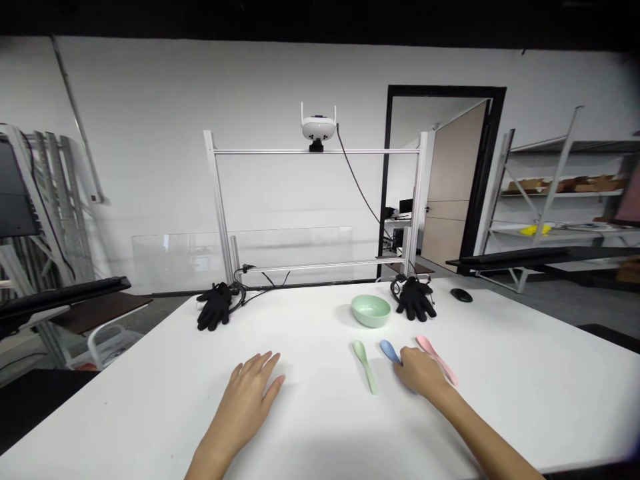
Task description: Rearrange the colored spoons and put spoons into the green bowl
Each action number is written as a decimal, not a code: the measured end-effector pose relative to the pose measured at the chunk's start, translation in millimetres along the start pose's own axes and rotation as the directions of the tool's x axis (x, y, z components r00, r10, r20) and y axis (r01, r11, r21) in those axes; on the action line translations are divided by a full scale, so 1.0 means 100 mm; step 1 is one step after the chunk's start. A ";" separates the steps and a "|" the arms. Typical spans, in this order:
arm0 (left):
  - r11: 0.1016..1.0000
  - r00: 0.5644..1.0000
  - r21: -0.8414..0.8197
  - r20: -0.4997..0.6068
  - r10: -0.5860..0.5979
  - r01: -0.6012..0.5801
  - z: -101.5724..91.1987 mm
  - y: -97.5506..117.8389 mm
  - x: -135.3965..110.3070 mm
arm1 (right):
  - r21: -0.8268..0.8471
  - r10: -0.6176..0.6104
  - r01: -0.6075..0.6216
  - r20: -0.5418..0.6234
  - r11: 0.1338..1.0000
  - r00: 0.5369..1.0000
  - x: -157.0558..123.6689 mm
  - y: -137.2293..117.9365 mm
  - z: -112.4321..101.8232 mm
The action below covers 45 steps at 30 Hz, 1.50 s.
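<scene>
My left hand (249,393) lies flat on the white table (150,393), fingers stretched out and empty. My right hand (423,375) rests over the handle of a blue spoon (389,350), fingers curled down on it; only the spoon's bowl shows. A green spoon (365,366) lies just left of it and a pink spoon (437,359) just right, touching the hand's edge. A pale green bowl (371,311) stands behind the spoons.
Two black gloves (215,305) (415,298) lie at the table's far side by an aluminium frame (220,200) carrying a white camera (318,127). A black mouse (461,295) sits far right. Shelving and an open door stand behind.
</scene>
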<state>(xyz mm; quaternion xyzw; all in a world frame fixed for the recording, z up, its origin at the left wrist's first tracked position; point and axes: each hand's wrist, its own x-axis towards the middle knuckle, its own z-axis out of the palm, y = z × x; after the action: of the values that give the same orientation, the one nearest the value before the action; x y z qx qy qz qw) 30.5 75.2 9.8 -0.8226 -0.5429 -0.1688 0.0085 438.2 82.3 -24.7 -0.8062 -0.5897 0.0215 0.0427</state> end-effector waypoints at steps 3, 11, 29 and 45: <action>1.000 1.000 0.006 0.000 -0.007 0.007 0.00 0.00 0.00 | -0.014 -0.013 0.013 0.027 1.000 1.000 0.00 0.00 0.00; 1.000 1.000 0.008 -0.019 0.006 -0.006 0.02 -0.02 0.00 | -0.005 -0.007 0.007 0.007 1.000 1.000 -0.02 0.01 -0.01; 0.998 1.000 0.061 -0.013 -0.009 0.010 -0.01 -0.02 0.07 | 0.062 -0.223 0.259 -0.343 0.964 0.913 -0.33 -0.15 -0.33; 0.998 0.999 0.062 -0.033 -0.012 0.015 0.02 -0.05 0.07 | 0.063 -0.286 0.348 -0.440 0.936 0.851 -0.41 -0.15 -0.15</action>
<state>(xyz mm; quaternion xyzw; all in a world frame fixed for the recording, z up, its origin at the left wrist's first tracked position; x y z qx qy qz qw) 29.7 84.1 8.8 -0.8154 -0.5533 -0.1652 0.0421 412.7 47.5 -8.6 -0.6778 -0.6882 -0.1201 0.2294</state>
